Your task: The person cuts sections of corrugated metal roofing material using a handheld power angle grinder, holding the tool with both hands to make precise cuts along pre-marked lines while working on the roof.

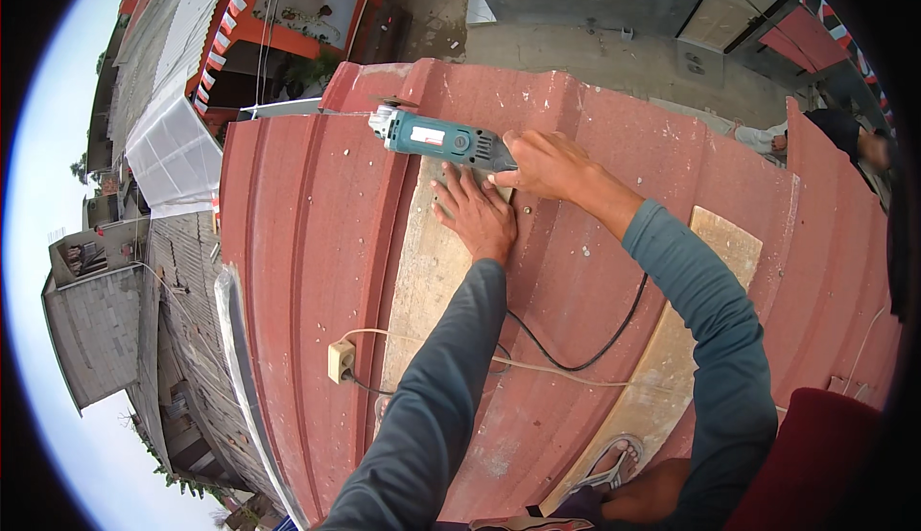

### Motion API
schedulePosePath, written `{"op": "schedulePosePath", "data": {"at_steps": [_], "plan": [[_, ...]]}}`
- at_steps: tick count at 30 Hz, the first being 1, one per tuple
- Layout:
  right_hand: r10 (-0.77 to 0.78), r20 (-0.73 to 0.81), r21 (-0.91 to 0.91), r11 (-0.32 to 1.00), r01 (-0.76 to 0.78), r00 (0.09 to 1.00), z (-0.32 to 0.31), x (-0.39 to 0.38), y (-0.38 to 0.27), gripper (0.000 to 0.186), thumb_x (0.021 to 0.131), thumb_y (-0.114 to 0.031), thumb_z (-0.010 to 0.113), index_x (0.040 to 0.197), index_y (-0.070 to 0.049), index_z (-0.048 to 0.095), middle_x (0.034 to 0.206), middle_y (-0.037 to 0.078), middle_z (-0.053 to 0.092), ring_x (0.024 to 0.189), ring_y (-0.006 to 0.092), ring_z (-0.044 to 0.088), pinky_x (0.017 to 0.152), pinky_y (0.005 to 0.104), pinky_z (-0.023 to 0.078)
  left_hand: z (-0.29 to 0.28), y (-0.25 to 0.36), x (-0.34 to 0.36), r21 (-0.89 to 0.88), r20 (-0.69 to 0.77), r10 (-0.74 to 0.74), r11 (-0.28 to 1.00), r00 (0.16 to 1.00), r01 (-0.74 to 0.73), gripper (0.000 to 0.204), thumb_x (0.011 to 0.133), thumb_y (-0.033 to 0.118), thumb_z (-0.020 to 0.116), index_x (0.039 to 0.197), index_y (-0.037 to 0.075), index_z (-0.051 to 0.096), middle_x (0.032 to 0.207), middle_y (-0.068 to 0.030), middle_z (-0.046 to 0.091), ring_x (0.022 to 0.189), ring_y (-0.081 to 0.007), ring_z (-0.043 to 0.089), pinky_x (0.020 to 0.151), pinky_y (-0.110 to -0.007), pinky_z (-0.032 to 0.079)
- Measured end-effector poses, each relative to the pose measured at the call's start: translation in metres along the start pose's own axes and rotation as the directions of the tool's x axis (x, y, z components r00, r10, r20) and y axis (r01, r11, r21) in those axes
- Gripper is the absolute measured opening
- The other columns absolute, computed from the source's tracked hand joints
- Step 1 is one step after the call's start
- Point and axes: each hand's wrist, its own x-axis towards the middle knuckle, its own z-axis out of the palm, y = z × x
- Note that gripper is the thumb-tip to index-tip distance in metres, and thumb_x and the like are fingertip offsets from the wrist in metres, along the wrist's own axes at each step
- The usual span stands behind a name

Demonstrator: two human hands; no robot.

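Observation:
My right hand (554, 165) is wrapped round the rear handle of a teal angle grinder (432, 136). The grinder lies nearly level over a red ribbed roof sheet (336, 205), its head pointing left. Its thin disc (399, 101) sits at the far side, beside a straight edge in the sheet; whether it touches the metal I cannot tell. Just below the tool, my left hand (477, 214) lies flat with spread fingers on a worn wooden plank (419, 258), holding nothing. A black cord (587, 368) loops over the sheet to the right of that plank.
A cream socket block (341, 360) with a pale cable rests left of my left forearm. My sandalled foot (614, 462) stands on a second plank (724, 243). At the right edge is another person (844, 138). Beyond the roof's far edge lies lower concrete ground (547, 48); neighbouring roofs (192, 272) fall away left.

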Motion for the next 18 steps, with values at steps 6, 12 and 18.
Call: {"op": "schedulePosePath", "data": {"at_steps": [6,12,18], "plan": [[-0.037,-0.043,-0.038,0.999,0.035,0.998,-0.004,-0.015,-0.018,0.057,0.082,-0.037,0.074,0.115,0.008,0.062,0.102,0.024,0.073,0.097,0.0385,0.072,0.082,0.0471,0.059,0.008,-0.012,0.001,0.078,0.032,0.024,0.997,0.999,-0.027,0.056,0.101,0.031,0.044,0.147,-0.001,0.041,0.163,-0.0209,0.028,0.154,-0.0443,0.014,0.120,-0.063,0.009],[-0.063,-0.090,-0.028,0.998,0.060,0.994,0.007,-0.016,-0.017,0.059,0.083,-0.036,0.074,0.116,0.010,0.058,0.097,0.024,0.073,0.093,0.0404,0.072,0.080,0.0483,0.059,0.015,-0.018,0.001,0.146,0.025,0.062,0.987,0.998,-0.065,0.065,0.099,0.037,0.046,0.149,-0.004,0.036,0.161,-0.0218,0.029,0.154,-0.0437,0.013,0.120,-0.063,0.008],[0.007,-0.041,-0.026,1.000,-0.008,0.999,-0.003,-0.014,-0.015,0.059,0.083,-0.036,0.075,0.114,0.011,0.058,0.097,0.024,0.073,0.092,0.0403,0.073,0.080,0.0477,0.059,0.004,-0.004,-0.001,0.057,0.019,0.022,0.998,1.000,-0.023,0.058,0.101,0.034,0.043,0.147,-0.001,0.040,0.163,-0.0191,0.028,0.153,-0.0448,0.014,0.120,-0.064,0.008]]}}
